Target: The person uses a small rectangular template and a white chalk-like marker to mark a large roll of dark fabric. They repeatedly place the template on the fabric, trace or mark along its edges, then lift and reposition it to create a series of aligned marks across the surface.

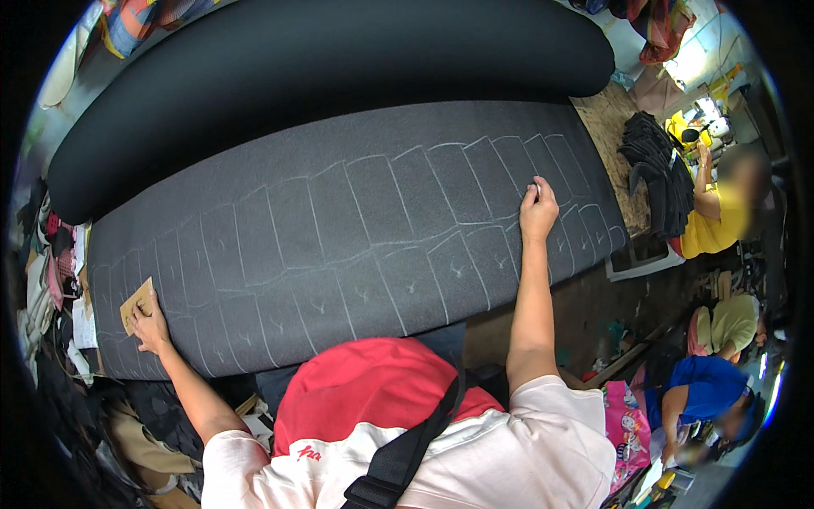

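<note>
Left fingers [154, 304] on tan card [139, 294] atop dark, white-lined fabric [360, 208]

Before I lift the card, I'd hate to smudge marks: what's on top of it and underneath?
The left hand lies partly over the card, which rests on dark fabric. White lines mark that fabric, but any under the card are covered from view.

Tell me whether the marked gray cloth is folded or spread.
Spread: the gray cloth lies flat, with long rows of pale outlines showing across it.
</note>
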A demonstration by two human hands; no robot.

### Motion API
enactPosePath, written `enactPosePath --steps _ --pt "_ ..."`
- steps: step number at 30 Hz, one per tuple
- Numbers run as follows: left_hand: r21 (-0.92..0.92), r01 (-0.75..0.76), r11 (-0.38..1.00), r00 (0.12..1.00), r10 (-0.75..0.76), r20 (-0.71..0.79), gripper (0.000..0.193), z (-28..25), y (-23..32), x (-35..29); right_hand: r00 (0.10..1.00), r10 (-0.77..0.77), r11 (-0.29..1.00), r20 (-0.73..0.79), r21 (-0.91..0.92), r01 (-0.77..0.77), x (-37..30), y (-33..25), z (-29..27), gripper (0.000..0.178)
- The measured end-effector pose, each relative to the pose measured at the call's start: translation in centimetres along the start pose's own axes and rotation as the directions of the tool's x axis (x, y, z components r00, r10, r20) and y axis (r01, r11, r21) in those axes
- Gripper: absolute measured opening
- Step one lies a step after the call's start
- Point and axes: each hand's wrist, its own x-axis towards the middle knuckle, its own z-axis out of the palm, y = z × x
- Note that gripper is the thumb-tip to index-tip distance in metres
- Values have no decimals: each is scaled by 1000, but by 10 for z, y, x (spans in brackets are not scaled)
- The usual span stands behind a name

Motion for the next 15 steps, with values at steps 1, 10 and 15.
enactPosePath --steps 1,10,15 --pt "1 -2 1000 1000 2 -3 87 1 -1 1 1000 -6 1000 -18 10 6 0 -1 0 20" --pt "-11 -26 1000 1000 26 -2 89 3 -3 3 1000 10 1000 -17 22 -9 -1 -3 -2 19" --pt "2 -25 1000 1000 25 -13 88 5 -4 4 999 49 998 -18 50 -48 -2 4 2 19"
